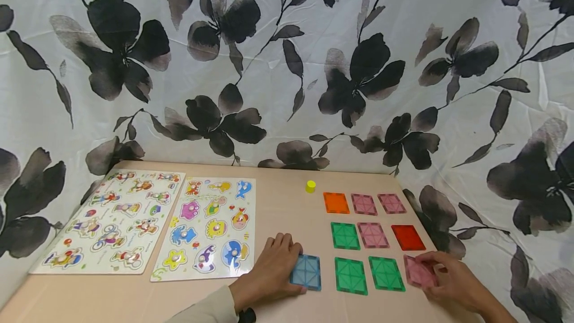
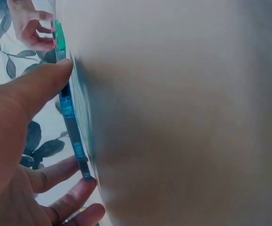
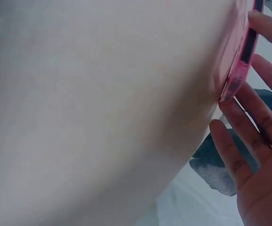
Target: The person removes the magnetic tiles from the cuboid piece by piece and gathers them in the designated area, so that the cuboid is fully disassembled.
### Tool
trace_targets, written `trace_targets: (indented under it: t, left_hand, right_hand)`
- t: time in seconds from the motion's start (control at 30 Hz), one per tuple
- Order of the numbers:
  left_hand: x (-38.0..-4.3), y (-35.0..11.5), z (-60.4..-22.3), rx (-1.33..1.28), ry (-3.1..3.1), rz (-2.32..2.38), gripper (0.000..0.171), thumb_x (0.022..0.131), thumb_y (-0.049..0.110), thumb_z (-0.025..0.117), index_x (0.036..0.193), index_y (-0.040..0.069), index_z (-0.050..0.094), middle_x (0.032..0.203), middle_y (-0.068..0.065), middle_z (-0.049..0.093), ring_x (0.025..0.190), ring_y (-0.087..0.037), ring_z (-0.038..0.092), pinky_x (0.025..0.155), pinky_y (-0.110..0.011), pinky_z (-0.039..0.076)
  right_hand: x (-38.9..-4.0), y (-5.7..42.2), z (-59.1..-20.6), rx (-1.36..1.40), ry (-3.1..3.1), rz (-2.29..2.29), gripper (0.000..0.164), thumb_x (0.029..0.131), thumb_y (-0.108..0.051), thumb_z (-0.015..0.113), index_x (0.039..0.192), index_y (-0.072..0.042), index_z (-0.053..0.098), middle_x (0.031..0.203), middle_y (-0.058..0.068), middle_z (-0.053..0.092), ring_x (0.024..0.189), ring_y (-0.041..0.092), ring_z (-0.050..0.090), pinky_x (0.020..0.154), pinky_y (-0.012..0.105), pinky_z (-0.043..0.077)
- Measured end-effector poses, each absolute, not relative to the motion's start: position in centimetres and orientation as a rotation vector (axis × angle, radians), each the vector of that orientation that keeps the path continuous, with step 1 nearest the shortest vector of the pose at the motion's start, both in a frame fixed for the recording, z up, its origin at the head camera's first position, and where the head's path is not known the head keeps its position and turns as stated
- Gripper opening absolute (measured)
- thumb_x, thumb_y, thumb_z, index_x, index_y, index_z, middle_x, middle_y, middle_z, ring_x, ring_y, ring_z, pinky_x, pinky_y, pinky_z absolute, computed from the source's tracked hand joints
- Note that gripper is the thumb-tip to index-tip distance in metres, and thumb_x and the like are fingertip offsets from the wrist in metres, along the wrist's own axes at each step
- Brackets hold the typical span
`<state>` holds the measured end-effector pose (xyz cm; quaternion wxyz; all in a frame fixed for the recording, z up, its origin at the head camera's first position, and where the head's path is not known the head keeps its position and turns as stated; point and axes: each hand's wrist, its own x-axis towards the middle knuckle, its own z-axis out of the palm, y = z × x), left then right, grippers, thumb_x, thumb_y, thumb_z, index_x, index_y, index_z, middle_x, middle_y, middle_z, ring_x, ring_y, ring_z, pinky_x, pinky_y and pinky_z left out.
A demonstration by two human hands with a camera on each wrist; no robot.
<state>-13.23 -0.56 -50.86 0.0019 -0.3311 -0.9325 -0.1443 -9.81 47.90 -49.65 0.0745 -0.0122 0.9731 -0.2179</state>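
My left hand (image 1: 275, 268) grips a blue translucent magnetic tile (image 1: 306, 272) by its edges, thumb at the near side and fingers at the far side. In the left wrist view the blue tile (image 2: 72, 117) shows edge-on between thumb and fingers, close over the table. A pink magnetic tile (image 1: 419, 270) is pinched by my right hand (image 1: 457, 283) at the right end of the nearest row. The right wrist view has that pink tile (image 3: 239, 61) tilted edge-on, with the thumb on its side. Two green tiles (image 1: 351, 276) (image 1: 387, 273) lie between the hands.
Behind them are a green tile (image 1: 345, 236), pink tiles (image 1: 372, 235), a red tile (image 1: 408, 238) and an orange tile (image 1: 336, 203). A yellow cylinder (image 1: 310, 186) stands farther back. Two picture puzzle boards (image 1: 154, 263) (image 1: 40, 265) lie at left. A floral cloth (image 1: 287, 64) hangs behind the table.
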Motion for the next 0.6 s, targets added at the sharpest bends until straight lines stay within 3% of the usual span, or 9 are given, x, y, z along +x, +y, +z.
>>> trace_targets:
  t: [0.2, 0.4, 0.6]
  left_hand:
    - [-13.3, -0.3, -50.9, -1.007, -2.944, -0.389, 0.083, 0.075, 0.073, 0.085, 0.131, 0.017, 0.062, 0.112, -0.002, 0.052, 0.105, -0.018, 0.044, 0.087, -0.032, 0.036]
    - [-13.4, -0.2, -50.9, -1.005, -2.942, -0.394, 0.084, 0.075, 0.075, 0.083, 0.134, 0.018, 0.061, 0.115, -0.003, 0.053, 0.107, -0.018, 0.045, 0.089, -0.032, 0.037]
    - [-13.8, -1.1, -50.5, -0.964, -2.944, -0.561, 0.086, 0.087, 0.069, 0.076, 0.151, 0.017, 0.056, 0.137, -0.008, 0.056, 0.126, -0.024, 0.048, 0.107, -0.045, 0.044]
  right_hand:
    - [-10.0, 47.4, -50.0, -0.068, 2.958, -0.586, 0.076, 0.062, -0.03, 0.103, 0.129, -0.02, 0.069, 0.138, 0.015, 0.066, 0.125, 0.042, 0.063, 0.095, 0.058, 0.063]
    - [-10.2, 47.0, -49.4, -0.024, 2.946, -0.589, 0.08, 0.063, -0.031, 0.102, 0.134, -0.015, 0.069, 0.141, 0.02, 0.066, 0.129, 0.048, 0.061, 0.097, 0.062, 0.061]
    - [-9.9, 46.5, -48.2, -0.098, 3.067, -0.617, 0.073, 0.075, -0.029, 0.097, 0.14, -0.014, 0.066, 0.14, 0.023, 0.065, 0.126, 0.049, 0.06, 0.094, 0.067, 0.059]
